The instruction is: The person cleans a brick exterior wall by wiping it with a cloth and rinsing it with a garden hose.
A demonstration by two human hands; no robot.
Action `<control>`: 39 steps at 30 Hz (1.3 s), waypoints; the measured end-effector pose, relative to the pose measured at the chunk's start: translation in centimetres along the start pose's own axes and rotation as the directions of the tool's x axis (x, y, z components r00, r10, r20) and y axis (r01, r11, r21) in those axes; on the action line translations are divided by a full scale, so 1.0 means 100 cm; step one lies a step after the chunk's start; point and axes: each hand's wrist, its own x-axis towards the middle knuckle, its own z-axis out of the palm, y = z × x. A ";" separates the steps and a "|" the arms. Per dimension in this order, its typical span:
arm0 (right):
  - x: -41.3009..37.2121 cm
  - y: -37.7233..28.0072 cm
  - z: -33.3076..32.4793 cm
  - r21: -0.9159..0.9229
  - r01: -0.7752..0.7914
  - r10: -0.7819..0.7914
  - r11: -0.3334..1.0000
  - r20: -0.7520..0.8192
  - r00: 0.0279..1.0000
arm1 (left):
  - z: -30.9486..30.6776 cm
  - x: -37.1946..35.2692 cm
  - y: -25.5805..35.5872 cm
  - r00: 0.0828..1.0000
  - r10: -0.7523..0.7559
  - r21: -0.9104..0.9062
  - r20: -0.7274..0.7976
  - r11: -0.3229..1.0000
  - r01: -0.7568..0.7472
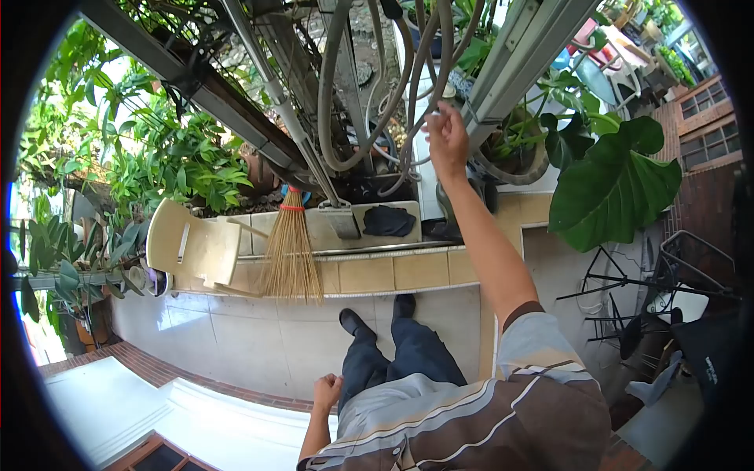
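My right hand (448, 143) is stretched forward beside the hanging loops of a grey hose (327, 94). Its fingers are bent inward, and whatever lies between them is too small to make out. Low by my side, my left hand (328, 390) is curled into a loose fist with nothing visible in it. A straw broom (290, 255) with a red band leans bristles down on the tiled ledge (369, 275). To its right stands a long-handled metal tool (340, 220) with a flat end, and a dark cloth (389, 220) lies next to that.
A cream plastic chair (212, 247) stands left on the ledge. Metal posts (510, 71) rise in front of me. A large-leaved plant (616, 184) grows at right, near black metal stands (620, 282). My shoes (357, 322) are on pale floor tiles (259, 337).
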 end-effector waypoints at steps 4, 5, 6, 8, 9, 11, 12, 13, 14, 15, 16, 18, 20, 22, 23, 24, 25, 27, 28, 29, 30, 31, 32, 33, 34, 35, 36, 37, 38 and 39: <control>0.061 -0.089 0.032 -0.062 0.332 -0.332 0.941 0.002 0.943 | -0.002 -0.010 0.009 0.998 -0.052 -0.056 -0.028 0.997 0.051; 0.070 -0.110 0.043 -0.083 0.357 -0.359 0.930 -0.010 0.933 | -0.002 -0.010 0.010 0.998 -0.059 -0.072 -0.027 0.996 0.057; 0.085 -0.114 0.054 -0.167 0.418 -0.430 0.893 -0.043 0.902 | -0.001 -0.013 0.008 0.997 -0.070 -0.087 -0.022 0.994 0.068; 0.116 -0.125 0.070 -0.347 0.380 -0.402 0.857 0.008 0.915 | -0.001 -0.016 0.010 0.996 -0.087 -0.075 0.001 0.993 0.087; 0.129 -0.133 0.074 -0.446 0.292 -0.291 0.846 0.073 0.954 | -0.002 -0.016 0.012 0.996 -0.092 -0.080 0.007 0.993 0.092; 0.151 -0.140 0.081 -0.563 0.181 -0.112 0.806 0.155 0.982 | -0.001 -0.016 0.012 0.995 -0.103 -0.089 0.018 0.991 0.104; 0.160 -0.139 0.083 -0.583 0.152 -0.054 0.798 0.183 0.982 | 0.005 -0.009 -0.006 0.996 -0.091 -0.097 0.011 0.991 0.091; 0.165 -0.138 0.086 -0.603 0.124 0.007 0.788 0.210 0.978 | 0.005 -0.009 -0.005 0.996 -0.093 -0.124 0.006 0.988 0.093; 0.168 -0.137 0.088 -0.593 0.092 0.040 0.800 0.206 0.978 | 0.005 -0.009 -0.003 0.995 -0.095 -0.151 0.001 0.984 0.094; 0.166 -0.133 0.089 -0.577 0.145 -0.047 0.804 0.182 0.982 | 0.005 -0.010 -0.003 0.995 -0.100 -0.177 -0.002 0.979 0.098; 0.164 -0.123 0.089 -0.563 0.199 -0.135 0.802 0.155 0.979 | 0.005 -0.010 -0.005 0.995 -0.099 -0.181 0.001 0.979 0.097; 0.164 -0.091 0.090 -0.482 0.292 -0.290 0.826 0.080 0.954 | 0.008 -0.008 -0.011 0.995 -0.094 -0.188 0.013 0.978 0.095; 0.159 -0.079 0.096 -0.416 0.297 -0.344 0.859 -0.041 0.938 | 0.009 -0.008 -0.016 0.995 -0.101 -0.203 0.001 0.974 0.099; 0.157 -0.060 0.102 -0.484 0.252 -0.347 0.838 -0.116 0.931 | 0.009 -0.010 -0.022 0.995 -0.104 -0.204 -0.009 0.974 0.100; 0.161 -0.048 0.106 -0.482 0.194 -0.285 0.854 -0.122 0.951 | 0.009 -0.012 -0.026 0.994 -0.105 -0.198 -0.011 0.975 0.100; 0.167 -0.036 0.111 -0.479 0.137 -0.223 0.867 -0.126 0.967 | 0.009 -0.014 -0.030 0.994 -0.104 -0.193 -0.014 0.976 0.100; 0.169 -0.035 0.113 -0.476 0.080 -0.160 0.876 -0.129 0.979 | 0.010 -0.016 -0.036 0.993 -0.114 -0.208 -0.014 0.972 0.109; 0.172 -0.032 0.111 -0.488 0.168 -0.219 0.856 -0.047 0.975 | 0.013 -0.020 -0.048 0.991 -0.134 -0.239 -0.014 0.963 0.127; 0.172 -0.033 0.112 -0.489 0.180 -0.233 0.854 -0.049 0.971 | 0.013 -0.024 -0.049 0.989 -0.146 -0.230 -0.016 0.963 0.138; 0.172 -0.035 0.113 -0.490 0.193 -0.250 0.850 -0.051 0.967 | 0.013 -0.028 -0.049 0.988 -0.156 -0.222 -0.019 0.964 0.148; 0.172 -0.035 0.113 -0.500 0.215 -0.278 0.839 -0.054 0.959 | 0.014 -0.032 -0.050 0.986 -0.166 -0.213 -0.021 0.964 0.158; 0.170 -0.041 0.114 -0.497 0.200 -0.257 0.844 -0.049 0.965 | 0.013 -0.036 -0.048 0.984 -0.179 -0.225 -0.017 0.959 0.171; 0.171 -0.048 0.114 -0.495 0.185 -0.237 0.849 -0.045 0.971 | 0.012 -0.041 -0.044 0.982 -0.191 -0.237 -0.013 0.954 0.182; 0.172 -0.055 0.114 -0.492 0.171 -0.218 0.854 -0.040 0.975 | 0.012 -0.042 -0.042 0.979 -0.202 -0.250 -0.010 0.949 0.193; 0.178 -0.057 0.115 -0.517 0.142 -0.194 0.844 -0.048 0.980 | 0.013 -0.043 -0.043 0.981 -0.193 -0.238 -0.011 0.954 0.185; 0.187 -0.060 0.118 -0.545 0.110 -0.164 0.831 -0.051 0.985 | 0.014 -0.043 -0.045 0.983 -0.185 -0.224 -0.011 0.958 0.178; 0.197 -0.064 0.120 -0.572 0.079 -0.135 0.816 -0.057 0.989 | 0.015 -0.044 -0.046 0.984 -0.176 -0.210 -0.010 0.963 0.170; 0.202 -0.070 0.118 -0.601 0.046 -0.106 0.798 -0.064 0.992 | 0.013 -0.046 -0.040 0.983 -0.183 -0.204 -0.010 0.963 0.178; 0.203 -0.080 0.117 -0.587 -0.027 -0.015 0.809 -0.067 0.998 | 0.012 -0.046 -0.033 0.982 -0.189 -0.197 -0.009 0.963 0.184; 0.203 -0.077 0.115 -0.643 -0.014 0.003 0.766 -0.018 1.000 | 0.010 -0.045 -0.026 0.981 -0.195 -0.190 -0.007 0.963 0.190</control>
